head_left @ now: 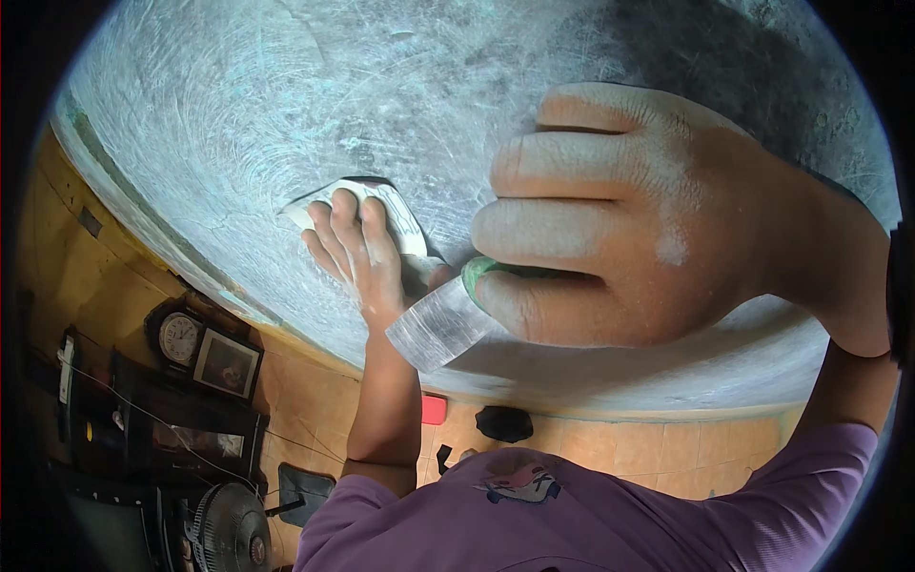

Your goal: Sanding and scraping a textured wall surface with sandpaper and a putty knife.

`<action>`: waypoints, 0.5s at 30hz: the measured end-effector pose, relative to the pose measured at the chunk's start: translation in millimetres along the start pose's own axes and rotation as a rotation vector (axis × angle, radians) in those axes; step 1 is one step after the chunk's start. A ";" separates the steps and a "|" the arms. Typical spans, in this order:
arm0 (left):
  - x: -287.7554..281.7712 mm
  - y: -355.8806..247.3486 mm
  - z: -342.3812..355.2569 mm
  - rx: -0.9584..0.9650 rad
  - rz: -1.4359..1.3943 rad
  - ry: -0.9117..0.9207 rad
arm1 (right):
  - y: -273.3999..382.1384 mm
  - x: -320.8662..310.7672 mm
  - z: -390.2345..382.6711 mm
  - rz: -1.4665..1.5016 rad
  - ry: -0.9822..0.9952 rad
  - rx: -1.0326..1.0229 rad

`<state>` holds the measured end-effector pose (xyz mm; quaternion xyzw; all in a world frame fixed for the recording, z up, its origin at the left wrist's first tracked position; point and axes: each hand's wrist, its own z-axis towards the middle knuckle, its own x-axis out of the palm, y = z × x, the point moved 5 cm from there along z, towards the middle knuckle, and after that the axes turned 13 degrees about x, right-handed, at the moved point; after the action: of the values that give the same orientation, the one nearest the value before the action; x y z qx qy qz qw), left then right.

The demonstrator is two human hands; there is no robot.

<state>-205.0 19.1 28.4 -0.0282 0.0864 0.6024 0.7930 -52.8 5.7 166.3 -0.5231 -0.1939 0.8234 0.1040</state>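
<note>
Scraper (438,329) looks light, stiff, best held where your right hand (648,219) grips its handle (473,277); your left hand (357,253) lies flat on a sheet (402,221).

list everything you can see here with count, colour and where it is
wall: 1, grey-blue, filling the upper view
scraper: 1, silver blade, green handle, in the right hand
sheet: 1, white, under the left hand
clock: 1, white face, dark case, far left
framed picture: 1, dark, beside the clock
furniture: count unclear, black, left
fan: 1, dark, lower left
flat object: 1, dark, right of the fan
red object: 1, red, on the floor
lump: 1, black, on the floor
floor: 1, orange-tan tiles, below
shirt: 1, purple, bottom
left hand: 1, dusty, centre-left
right hand: 1, dusty, right
</note>
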 end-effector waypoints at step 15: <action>2.9 8.1 -17.9 -0.077 -0.131 0.082 | 3.3 5.9 -0.8 -0.014 0.083 -0.055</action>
<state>-213.9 21.4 10.7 -0.0886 0.0935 0.5506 0.8248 -54.6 5.1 159.7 -0.5579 -0.2156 0.7947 0.1033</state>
